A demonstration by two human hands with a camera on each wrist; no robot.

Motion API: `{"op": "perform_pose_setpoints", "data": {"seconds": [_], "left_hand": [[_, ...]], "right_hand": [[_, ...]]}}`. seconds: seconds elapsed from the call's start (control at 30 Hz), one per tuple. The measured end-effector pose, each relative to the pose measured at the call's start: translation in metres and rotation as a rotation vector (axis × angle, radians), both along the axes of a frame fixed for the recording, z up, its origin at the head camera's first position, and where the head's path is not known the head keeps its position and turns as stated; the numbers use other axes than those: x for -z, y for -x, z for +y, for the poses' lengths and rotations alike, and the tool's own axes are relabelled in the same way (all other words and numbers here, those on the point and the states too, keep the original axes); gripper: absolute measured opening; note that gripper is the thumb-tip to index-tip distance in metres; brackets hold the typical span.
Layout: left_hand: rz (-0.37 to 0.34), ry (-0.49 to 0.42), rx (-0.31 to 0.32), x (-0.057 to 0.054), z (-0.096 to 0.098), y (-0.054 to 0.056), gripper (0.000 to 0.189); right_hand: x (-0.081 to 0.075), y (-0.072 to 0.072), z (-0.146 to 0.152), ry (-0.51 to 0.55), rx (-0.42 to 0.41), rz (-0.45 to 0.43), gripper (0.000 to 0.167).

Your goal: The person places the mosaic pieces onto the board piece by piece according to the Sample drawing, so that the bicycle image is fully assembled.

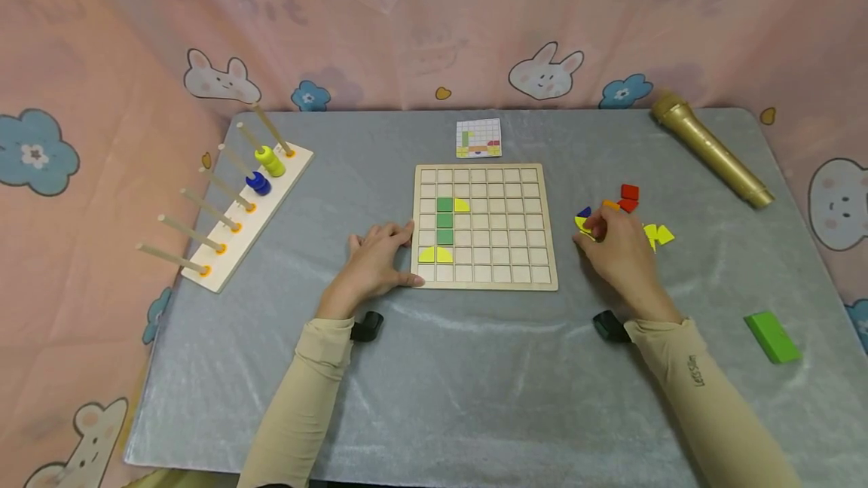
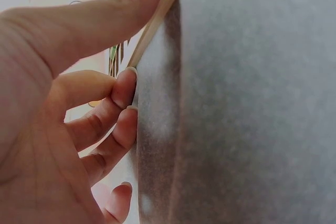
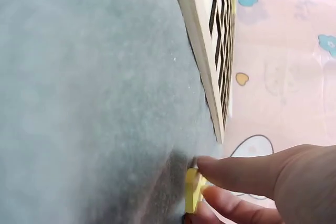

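Note:
A wooden grid board (image 1: 505,230) lies flat in the middle of the table. Three green squares (image 1: 444,221) form a column in it, with yellow quarter-round pieces (image 1: 462,205) beside and below them. My left hand (image 1: 371,262) rests at the board's left side, thumb on the near corner and fingertips against the edge; its thumb (image 2: 100,22) lies along the rim in the left wrist view. Right of the board, my right hand (image 1: 620,254) pinches a small yellow piece (image 3: 192,190) between thumb and fingers, low over the table. Part of the loose pile is hidden behind this hand.
Red pieces (image 1: 630,193), yellow wedges (image 1: 664,235) and a blue piece (image 1: 584,211) lie around the right hand. A pattern card (image 1: 478,138) sits behind the board. Leftward stands a peg rack (image 1: 261,205); to the right are a gold microphone (image 1: 712,149) and green block (image 1: 772,337).

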State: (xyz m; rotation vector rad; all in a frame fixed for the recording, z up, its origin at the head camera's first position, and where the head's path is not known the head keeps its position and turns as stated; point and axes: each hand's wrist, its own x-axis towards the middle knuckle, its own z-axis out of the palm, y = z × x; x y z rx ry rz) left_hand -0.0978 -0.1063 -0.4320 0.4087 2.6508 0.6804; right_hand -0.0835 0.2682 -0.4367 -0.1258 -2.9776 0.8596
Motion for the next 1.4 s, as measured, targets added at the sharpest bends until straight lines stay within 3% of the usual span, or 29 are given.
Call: {"op": "perform_pose_setpoints", "data": {"seconds": [0.3, 0.67, 1.03, 1.27, 1.4], "left_hand": [[0.005, -0.001, 0.004, -0.001, 0.0, -0.001, 0.103], [0.0, -0.005, -0.004, -0.001, -0.001, -0.001, 0.102], [-0.001, 0.006, 0.004, 0.0, -0.001, 0.0, 0.101], [0.007, -0.006, 0.007, -0.001, -0.002, 0.0, 0.102], [0.006, -0.014, 0.007, 0.0, -0.003, 0.0, 0.102]], "right_hand": [[-0.007, -0.002, -0.018, 0.061, -0.044, -0.052, 0.019], [-0.009, 0.004, -0.069, 0.327, -0.266, -0.036, 0.012], [-0.01, 0.007, -0.119, 0.355, -0.518, 0.01, 0.026], [-0.012, 0.005, -0.144, 0.398, -0.595, -0.011, 0.007], [-0.012, 0.004, -0.159, 0.404, -0.639, -0.004, 0.008]]}}
